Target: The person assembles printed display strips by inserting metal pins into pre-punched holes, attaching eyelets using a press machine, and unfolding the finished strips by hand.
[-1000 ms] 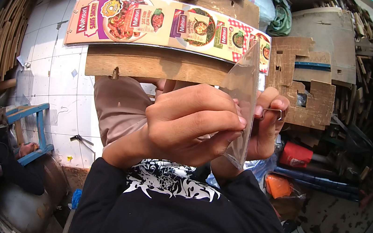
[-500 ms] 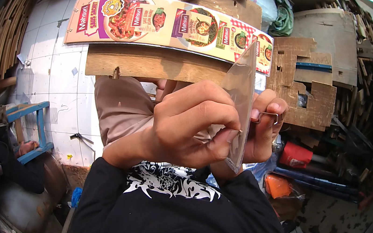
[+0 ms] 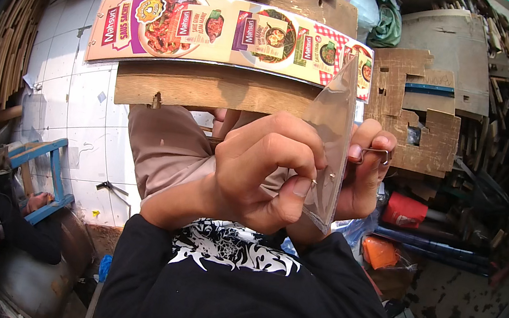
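A clear plastic panel [image 3: 330, 121] stands nearly edge-on between my two hands. My left hand [image 3: 269, 170] is closed in a pinch just left of it, with a tiny metal-looking piece [image 3: 313, 183] at the thumb and fingertip; its exact kind is too small to tell. A small pale spot shows on the panel beside these fingertips. On the panel's other side, my right hand [image 3: 365, 173] has its fingers curled round a bent metal wire [image 3: 376, 152]. The panel hides part of that hand, and whether it also grips the panel is unclear.
A long printed food sign [image 3: 220, 32] under clear plastic lies on the wooden bench [image 3: 212, 89] ahead of me. Cut boards [image 3: 424, 143] and stacked wood strips stand at right. A blue frame [image 3: 57, 171] and another person's hand [image 3: 38, 201] are at left.
My left fingertips have drawn slightly left, away from the panel, baring the pale spot on it. The panel and my right hand with the wire have shifted a little right.
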`<state>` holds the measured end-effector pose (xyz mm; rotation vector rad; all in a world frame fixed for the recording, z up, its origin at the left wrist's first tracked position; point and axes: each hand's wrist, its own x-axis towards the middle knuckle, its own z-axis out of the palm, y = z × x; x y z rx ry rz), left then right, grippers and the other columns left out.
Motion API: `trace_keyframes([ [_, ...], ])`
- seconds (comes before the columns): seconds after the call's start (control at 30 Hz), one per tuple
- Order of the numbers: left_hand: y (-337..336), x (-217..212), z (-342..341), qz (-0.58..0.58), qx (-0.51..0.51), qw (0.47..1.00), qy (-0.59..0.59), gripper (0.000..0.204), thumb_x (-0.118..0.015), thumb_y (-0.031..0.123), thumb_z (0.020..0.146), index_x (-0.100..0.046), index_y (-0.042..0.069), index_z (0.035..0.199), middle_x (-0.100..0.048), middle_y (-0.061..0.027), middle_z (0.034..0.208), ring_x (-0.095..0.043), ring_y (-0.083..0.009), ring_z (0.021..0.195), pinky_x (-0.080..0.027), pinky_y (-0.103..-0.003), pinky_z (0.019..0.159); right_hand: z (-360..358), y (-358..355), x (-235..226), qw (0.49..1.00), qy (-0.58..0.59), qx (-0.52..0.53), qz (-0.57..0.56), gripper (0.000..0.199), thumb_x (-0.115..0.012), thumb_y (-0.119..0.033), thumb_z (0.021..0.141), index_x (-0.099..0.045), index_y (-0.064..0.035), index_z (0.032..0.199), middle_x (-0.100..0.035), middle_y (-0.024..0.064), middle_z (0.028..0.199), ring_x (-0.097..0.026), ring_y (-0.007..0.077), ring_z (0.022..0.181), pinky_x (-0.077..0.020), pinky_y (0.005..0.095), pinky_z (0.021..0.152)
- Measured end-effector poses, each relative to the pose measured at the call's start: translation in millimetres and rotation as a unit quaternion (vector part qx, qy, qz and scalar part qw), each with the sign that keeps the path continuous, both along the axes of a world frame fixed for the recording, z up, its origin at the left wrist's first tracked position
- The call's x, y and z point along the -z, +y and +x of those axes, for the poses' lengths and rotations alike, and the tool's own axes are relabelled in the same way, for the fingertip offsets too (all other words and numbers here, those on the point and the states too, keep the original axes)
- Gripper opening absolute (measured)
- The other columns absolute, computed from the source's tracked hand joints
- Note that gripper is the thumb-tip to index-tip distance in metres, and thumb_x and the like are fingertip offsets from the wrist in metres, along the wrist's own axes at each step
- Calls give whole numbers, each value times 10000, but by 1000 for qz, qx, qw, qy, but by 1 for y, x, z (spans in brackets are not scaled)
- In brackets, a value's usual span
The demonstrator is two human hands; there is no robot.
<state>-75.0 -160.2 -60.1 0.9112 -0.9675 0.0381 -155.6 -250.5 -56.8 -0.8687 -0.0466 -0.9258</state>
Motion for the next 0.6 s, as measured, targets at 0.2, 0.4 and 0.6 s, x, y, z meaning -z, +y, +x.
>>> trace_keyframes([
  [0.2, 6, 2, 4, 34, 61, 998, -8, 123, -516, -36, 795, -516, -18, 917, -601, -180, 860, -627, -258, 806, -529, -357, 746, 2, -4, 1, 1000, -8, 4, -9, 152, -493, -84, 955, -527, -38, 1095, -487, 65, 832, -376, 67, 533, -326, 217, 456],
  [0.4, 7, -2, 11, 36, 65, 997, -18, 68, -602, 4, 841, -576, -32, 891, -623, -179, 829, -640, -246, 753, -533, -338, 709, 3, -6, 0, 1000, 5, 17, -8, 160, -488, -88, 957, -530, -35, 1102, -495, 71, 839, -388, 66, 535, -325, 206, 448],
  [0.6, 9, -7, 11, 70, 18, 997, -27, 140, -655, -61, 773, -611, -32, 903, -637, -175, 790, -643, -217, 713, -523, -296, 650, 3, -4, 0, 1000, -1, -3, -9, 158, -487, -80, 955, -530, -31, 1099, -497, 72, 840, -391, 67, 534, -332, 213, 447],
])
